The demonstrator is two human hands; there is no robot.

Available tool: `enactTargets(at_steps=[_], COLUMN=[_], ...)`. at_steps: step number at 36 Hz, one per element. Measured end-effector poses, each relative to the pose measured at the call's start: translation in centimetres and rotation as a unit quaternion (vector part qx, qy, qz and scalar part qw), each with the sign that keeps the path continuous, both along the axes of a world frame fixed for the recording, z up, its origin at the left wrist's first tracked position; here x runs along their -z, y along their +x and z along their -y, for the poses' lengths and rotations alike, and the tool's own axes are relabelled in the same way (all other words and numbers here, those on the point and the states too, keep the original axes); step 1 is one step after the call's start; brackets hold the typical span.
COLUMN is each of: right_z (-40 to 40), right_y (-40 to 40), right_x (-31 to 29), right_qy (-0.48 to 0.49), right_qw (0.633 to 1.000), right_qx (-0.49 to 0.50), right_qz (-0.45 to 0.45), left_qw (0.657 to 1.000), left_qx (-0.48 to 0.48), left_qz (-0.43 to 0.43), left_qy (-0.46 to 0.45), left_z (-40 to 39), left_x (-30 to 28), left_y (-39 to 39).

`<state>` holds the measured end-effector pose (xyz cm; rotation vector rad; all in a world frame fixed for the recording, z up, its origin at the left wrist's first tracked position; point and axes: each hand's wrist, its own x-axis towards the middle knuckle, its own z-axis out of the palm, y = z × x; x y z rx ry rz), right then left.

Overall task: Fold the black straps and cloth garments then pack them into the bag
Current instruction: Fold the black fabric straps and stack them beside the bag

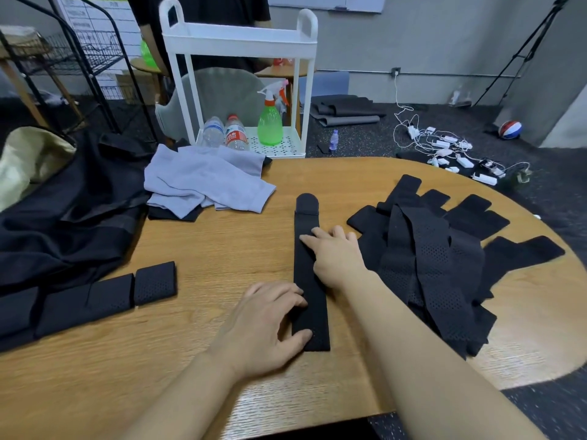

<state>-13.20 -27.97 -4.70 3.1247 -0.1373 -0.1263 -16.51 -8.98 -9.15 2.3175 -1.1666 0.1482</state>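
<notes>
Both hands [266,325] and forearms are bare, no sleeves visible.

A white trolley [238,39] stands at twelve o'clock beyond the wooden surface [222,255], holding two water bottles [225,133] and a green spray bottle [270,122]. At two o'clock, white chargers and cables [451,150] lie on the floor near a striped ball [509,129].

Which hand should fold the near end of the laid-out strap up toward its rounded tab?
Probably the left hand: its thumb and fingers already rest on the strap's near end. The right hand lies flat mid-strap, well placed to pin it as the fold line.
</notes>
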Motion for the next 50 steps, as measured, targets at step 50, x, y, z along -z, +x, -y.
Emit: enactTargets(at_steps=[50], right_z=[-3.1], right_y=[-8.2], right_x=[1.7], right_qy=[0.277], right_qw=[0.941], right_qx=[0.151], right_qz=[0.119], left_qw=[0.961], left_qx=[-0.207], left_qz=[-0.180], left_qy=[-0.025], left_z=[3.0], left_x=[-1.3], left_y=[0.7])
